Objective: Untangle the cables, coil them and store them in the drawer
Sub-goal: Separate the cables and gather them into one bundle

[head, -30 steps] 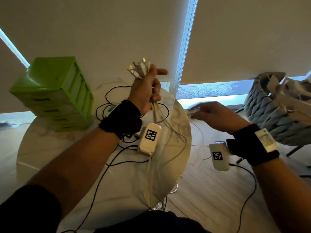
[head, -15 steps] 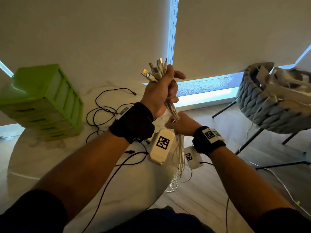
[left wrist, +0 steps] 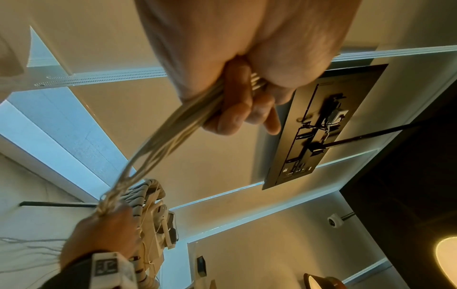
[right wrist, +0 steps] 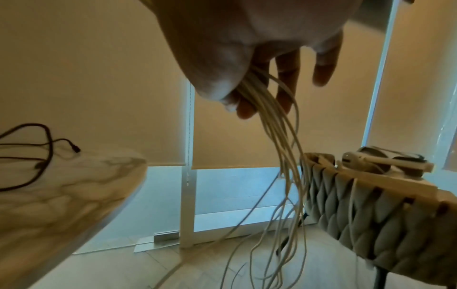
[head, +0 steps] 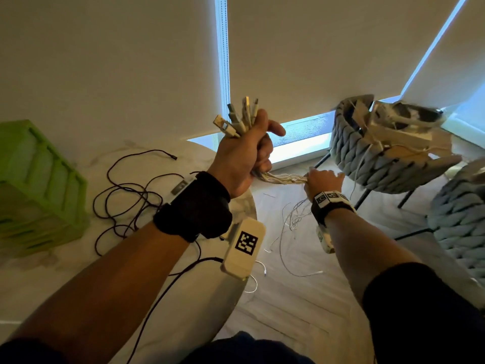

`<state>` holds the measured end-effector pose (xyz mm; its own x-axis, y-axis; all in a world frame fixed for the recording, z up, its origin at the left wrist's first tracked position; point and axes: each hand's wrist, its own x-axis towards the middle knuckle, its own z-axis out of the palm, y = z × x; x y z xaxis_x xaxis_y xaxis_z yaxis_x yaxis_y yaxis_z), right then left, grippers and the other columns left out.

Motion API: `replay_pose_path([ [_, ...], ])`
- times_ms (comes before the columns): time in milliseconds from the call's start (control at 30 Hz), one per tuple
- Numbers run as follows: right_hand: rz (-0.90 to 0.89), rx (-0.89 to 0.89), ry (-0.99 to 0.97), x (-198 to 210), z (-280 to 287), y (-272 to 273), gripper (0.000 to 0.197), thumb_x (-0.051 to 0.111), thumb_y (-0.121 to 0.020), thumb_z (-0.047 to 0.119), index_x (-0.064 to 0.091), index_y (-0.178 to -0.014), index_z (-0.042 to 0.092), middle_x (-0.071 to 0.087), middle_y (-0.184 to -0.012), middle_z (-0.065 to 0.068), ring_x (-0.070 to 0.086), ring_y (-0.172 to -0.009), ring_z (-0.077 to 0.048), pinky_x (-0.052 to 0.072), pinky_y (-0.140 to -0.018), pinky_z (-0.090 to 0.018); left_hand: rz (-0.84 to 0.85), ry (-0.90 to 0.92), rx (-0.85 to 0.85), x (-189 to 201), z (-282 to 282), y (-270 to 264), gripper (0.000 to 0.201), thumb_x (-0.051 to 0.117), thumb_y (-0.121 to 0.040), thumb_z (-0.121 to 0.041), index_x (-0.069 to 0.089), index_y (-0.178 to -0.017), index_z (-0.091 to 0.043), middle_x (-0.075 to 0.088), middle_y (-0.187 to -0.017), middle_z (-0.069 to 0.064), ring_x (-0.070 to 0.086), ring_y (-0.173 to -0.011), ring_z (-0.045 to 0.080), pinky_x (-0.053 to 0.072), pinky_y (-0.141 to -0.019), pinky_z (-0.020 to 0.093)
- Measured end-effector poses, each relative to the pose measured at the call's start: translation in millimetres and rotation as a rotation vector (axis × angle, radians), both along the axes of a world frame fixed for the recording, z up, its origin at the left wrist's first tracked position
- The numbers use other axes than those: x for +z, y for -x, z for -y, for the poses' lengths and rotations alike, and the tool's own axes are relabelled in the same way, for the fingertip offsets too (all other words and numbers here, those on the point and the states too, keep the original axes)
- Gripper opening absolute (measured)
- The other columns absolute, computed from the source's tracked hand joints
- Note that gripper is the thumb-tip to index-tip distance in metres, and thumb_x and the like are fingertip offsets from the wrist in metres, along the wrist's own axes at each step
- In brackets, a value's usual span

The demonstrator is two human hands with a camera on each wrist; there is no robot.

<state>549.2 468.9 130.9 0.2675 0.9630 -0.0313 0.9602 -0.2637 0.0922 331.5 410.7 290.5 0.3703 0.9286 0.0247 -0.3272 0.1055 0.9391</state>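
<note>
My left hand is raised above the table edge and grips a bundle of white cables just below their USB plugs, which stick up out of the fist. The bundle runs right to my right hand, which pinches it between thumb and forefinger, the other fingers spread. Below the right hand the white strands hang loose to the floor. In the left wrist view the white cables stretch from the left hand down to the right hand. A green drawer unit stands at the table's left.
Tangled black cables lie on the round marble table. A grey woven chair loaded with white gear stands to the right, a second one nearer. More white cable ends lie on the wooden floor.
My right hand came in from the right, took the white bundle under the left fist, then slid right along it, pulling the strands taut. The left hand stayed raised.
</note>
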Motion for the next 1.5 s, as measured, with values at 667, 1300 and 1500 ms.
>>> replay_pose_path([
  [667, -0.530, 0.138, 0.638, -36.6, 24.3, 73.5, 0.042, 0.046, -0.088, 0.063, 0.068, -0.081, 0.027, 0.064, -0.106, 0.001, 0.058, -0.096, -0.018, 0.047, -0.095, -0.040, 0.028, 0.106, -0.056, -33.5, 0.4, 13.8, 0.066, 0.030, -0.101, -0.042, 0.043, -0.041, -0.018, 0.047, -0.051, 0.006, 0.061, -0.067, 0.025, 0.049, -0.081, 0.040],
  [1300, -0.141, 0.100, 0.147, 9.7, 40.3, 57.4, 0.041, 0.049, -0.093, 0.023, 0.048, -0.133, 0.026, 0.052, -0.133, -0.009, 0.051, -0.119, -0.033, 0.035, -0.105, -0.053, -0.302, 0.206, -0.048, -69.8, -13.4, 33.2, 0.051, 0.044, -0.099, -0.042, 0.034, -0.052, -0.022, 0.021, -0.044, -0.007, 0.018, -0.037, 0.009, 0.028, -0.052, 0.027],
  [1500, -1.004, 0.376, -0.360, 100.4, 61.9, 137.1, 0.032, 0.038, -0.102, 0.037, 0.063, -0.111, 0.018, 0.065, -0.099, -0.002, 0.061, -0.093, -0.022, 0.044, -0.076, -0.031, -0.364, 0.287, -0.010, -81.7, 0.4, 43.3, 0.029, 0.046, -0.098, -0.016, 0.049, -0.070, -0.014, 0.034, -0.047, -0.004, 0.028, -0.043, 0.011, 0.033, -0.053, 0.028],
])
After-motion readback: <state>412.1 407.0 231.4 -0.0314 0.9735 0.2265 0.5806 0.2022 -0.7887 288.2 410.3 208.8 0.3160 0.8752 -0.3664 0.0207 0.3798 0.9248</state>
